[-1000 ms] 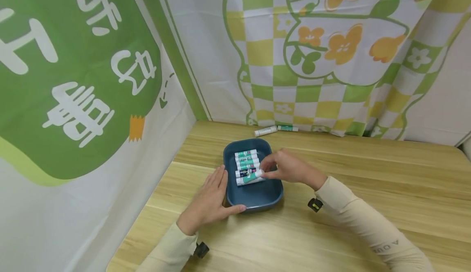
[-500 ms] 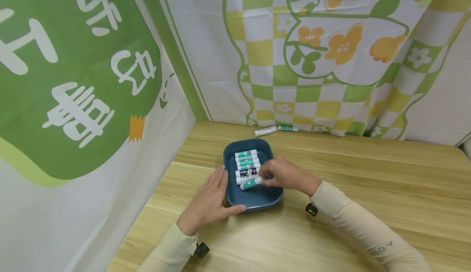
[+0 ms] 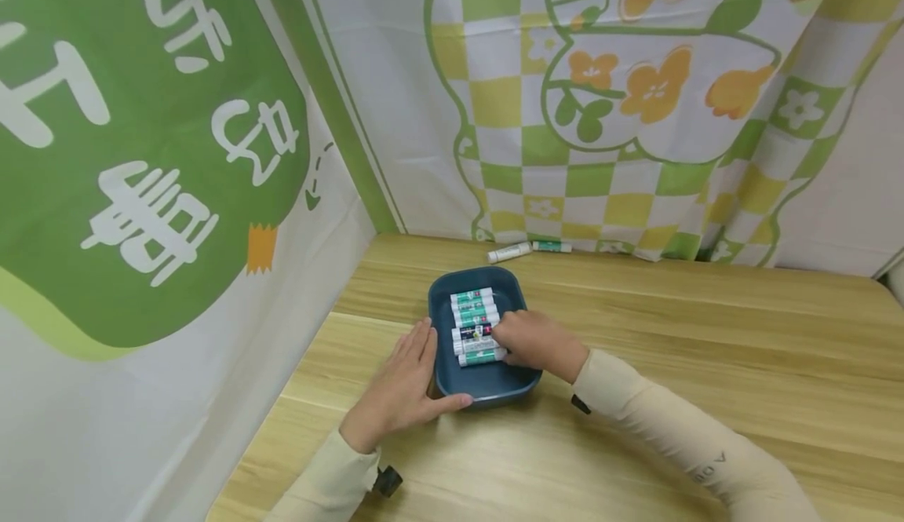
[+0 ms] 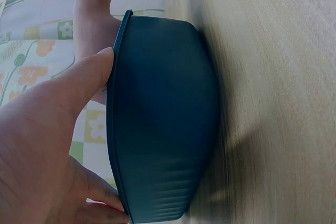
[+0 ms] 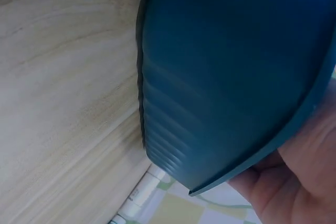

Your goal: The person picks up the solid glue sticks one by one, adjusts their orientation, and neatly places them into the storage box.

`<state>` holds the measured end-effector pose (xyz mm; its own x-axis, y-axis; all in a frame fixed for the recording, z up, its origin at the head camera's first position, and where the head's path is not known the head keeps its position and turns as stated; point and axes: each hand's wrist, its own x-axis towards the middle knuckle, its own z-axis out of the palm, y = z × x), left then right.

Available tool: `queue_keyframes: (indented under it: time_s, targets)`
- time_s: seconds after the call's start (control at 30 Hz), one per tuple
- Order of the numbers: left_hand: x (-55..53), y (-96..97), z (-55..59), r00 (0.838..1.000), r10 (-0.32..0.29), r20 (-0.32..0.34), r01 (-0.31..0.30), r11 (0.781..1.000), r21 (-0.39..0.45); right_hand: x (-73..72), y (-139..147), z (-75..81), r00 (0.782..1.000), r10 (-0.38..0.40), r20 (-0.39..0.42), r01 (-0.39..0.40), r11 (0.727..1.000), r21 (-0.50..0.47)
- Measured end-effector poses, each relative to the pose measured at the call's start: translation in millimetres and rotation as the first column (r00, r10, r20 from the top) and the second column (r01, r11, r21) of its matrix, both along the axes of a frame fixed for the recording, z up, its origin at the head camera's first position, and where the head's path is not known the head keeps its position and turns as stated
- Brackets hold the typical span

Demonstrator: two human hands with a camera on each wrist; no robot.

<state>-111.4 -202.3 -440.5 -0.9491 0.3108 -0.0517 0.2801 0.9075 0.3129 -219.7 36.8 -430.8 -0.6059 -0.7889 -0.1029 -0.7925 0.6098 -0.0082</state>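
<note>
A dark blue rectangular tray [image 3: 487,383] stands on the table with a row of glue sticks [image 3: 475,309] lying side by side in it. Most have white caps and green labels; one glue stick has a dark label [image 3: 473,332]. My left hand [image 3: 395,387] rests against the tray's left side, fingers extended along the rim and thumb on the near edge. In the left wrist view, the thumb touches the tray rim [image 4: 111,108]. My right hand [image 3: 542,343] reaches over the right wall, its curled fingers at the right end of the nearest glue stick [image 3: 480,358]. Its fingertips are hidden.
Behind the tray, a white glue stick [image 3: 508,253] and a green-labelled glue stick [image 3: 552,246] lie near the wooden table's [image 3: 678,310] back edge. A printed curtain [image 3: 600,177] hangs behind it, and a green and white cloth [image 3: 282,294] hangs at the left.
The nearest glue stick has come down from on top of the row to lie in front of it, straightened. My right hand moved slightly left and lower; my left hand stayed put.
</note>
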Motion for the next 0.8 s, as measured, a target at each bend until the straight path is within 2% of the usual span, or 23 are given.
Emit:
queue_keyframes:
  time_s: [0.6,0.8]
  targets:
    - [-0.3,-0.4,-2.9,1.0,0.005,-0.011,-0.005,1.0,0.009,-1.0,-0.2,-2.8,1.0,0.01,-0.017,-0.01,1.0,-0.024]
    - [-1.0,0.1,-3.0,1.0,0.01,-0.009,-0.01,1.0,0.005,-6.2,5.7,8.1,0.999,0.041,-0.024,-0.043,0.993,-0.112]
